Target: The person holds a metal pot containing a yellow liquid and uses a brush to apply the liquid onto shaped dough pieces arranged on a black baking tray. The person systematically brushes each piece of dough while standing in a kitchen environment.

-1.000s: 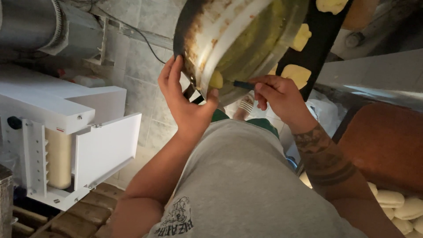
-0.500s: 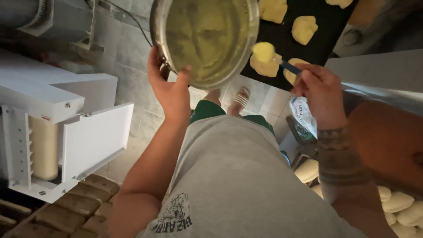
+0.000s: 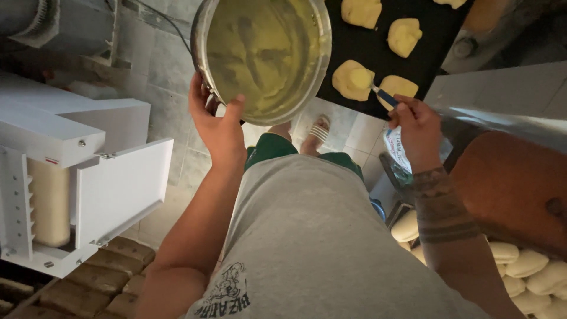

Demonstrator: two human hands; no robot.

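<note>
Left hand (image 3: 217, 125): clamped on rim of metal bowl (image 3: 263, 56) of yellow cream, thumb hooked over edge at 6 o'clock; bowl at 12 o'clock, as half a second earlier. Right hand (image 3: 417, 127): fingers closed round blue-handled spoon (image 3: 378, 93), now shifted lower. Spoon tip: resting on dough piece (image 3: 352, 80), cream dollop sitting there. Black tray (image 3: 440, 35): at 1 o'clock. White cabinet (image 3: 82, 177): 9 o'clock.

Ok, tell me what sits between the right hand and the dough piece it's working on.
In the head view, only a blue-handled spoon bridges the right hand and the dough piece, above the black tray.
</note>
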